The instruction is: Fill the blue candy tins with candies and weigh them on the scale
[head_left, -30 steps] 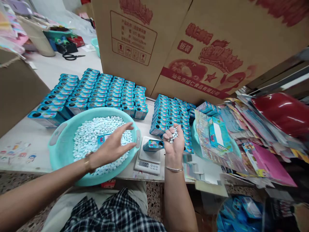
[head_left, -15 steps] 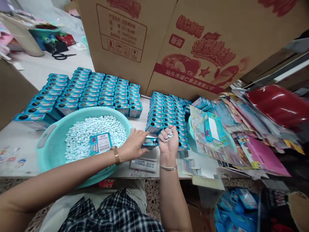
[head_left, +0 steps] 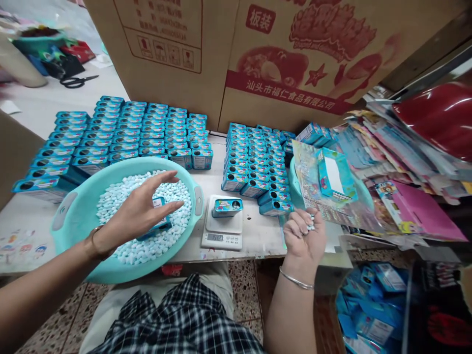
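Scale point(head_left: 222, 241): my landmark. Display digits too small for me to read w/ confidence.
Tin point(head_left: 225, 211): on scale's platform, narrow printed face up. Looks rigid; I'd guess light, smooth, a bit slick. Best hold, imo: thumb & fingers on the two broad sides. Hard pinch might dent thin walls.
Pellets point(head_left: 118, 196): loose in basin point(head_left: 59, 246), L of scale. Prob. light, hard, apt to roll; poss. chip if squeezed. I'd cup a few, not pinch.
L hand point(head_left: 157, 196): over basin, L of scale; thumb & fingers spread, nothing seen btwn them.
R hand point(head_left: 304, 231): R of scale, palm up, fingers curled round a few pellets. Suggest keeping the cup snug, no crushing.
Second tin point(head_left: 162, 227): on pellets, L of scale, partly behind L hand. Contact w/ hand: can't tell.
Tin rows point(head_left: 236, 169): beyond scale & to its R; far ones crowd together, can't count.
Hidden: most of R-hand pellets, under fingers; tins' insides, so full or not = unknown.
Cut off: carton point(head_left: 184, 93) beyond scale, top out of view.
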Available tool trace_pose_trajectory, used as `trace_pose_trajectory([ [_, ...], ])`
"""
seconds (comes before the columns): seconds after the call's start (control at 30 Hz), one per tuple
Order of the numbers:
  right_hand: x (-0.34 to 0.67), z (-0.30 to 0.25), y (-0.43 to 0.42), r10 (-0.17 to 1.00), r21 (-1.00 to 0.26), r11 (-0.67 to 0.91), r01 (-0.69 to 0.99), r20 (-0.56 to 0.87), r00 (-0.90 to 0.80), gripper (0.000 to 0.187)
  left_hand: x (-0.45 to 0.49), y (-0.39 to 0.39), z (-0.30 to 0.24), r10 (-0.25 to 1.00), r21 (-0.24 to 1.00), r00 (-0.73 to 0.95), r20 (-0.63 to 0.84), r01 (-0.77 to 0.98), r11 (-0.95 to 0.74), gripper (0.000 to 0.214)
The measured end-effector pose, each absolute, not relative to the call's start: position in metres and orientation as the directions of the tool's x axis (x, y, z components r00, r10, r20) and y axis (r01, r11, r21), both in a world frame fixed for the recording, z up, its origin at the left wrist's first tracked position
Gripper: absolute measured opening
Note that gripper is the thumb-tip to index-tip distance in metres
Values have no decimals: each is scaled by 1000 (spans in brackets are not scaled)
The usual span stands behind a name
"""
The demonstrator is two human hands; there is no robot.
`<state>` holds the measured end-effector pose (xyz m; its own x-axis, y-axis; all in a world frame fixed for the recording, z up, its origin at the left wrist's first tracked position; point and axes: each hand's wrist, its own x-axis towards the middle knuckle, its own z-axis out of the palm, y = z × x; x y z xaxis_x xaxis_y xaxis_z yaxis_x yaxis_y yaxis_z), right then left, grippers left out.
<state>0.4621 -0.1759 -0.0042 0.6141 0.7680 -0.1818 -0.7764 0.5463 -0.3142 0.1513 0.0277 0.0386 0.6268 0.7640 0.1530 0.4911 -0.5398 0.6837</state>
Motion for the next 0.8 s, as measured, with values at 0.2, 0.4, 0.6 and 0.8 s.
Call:
trace_pose_trajectory([
  [0.2, 457, -17, -172, 759, -420, 501, -756, -206, 617, 12, 173, 19, 23, 630, 625, 761, 155, 418, -659, 59],
  [0.4, 447, -18, -157, 772, -421, 469, -776, -231, 592, 10, 211, 5, 9, 490, 457, 863, 127, 388, -801, 62],
  [0.6, 441, -20, -151, 792, -433, 452, -780, -208, 574, 12, 261, -3, 0, 388, 256, 922, 3, 374, -891, 40],
  [0.8, 458, -28, -186, 732, -428, 530, -732, -205, 650, 10, 279, 10, 13, 458, 358, 888, 41, 414, -836, 27],
])
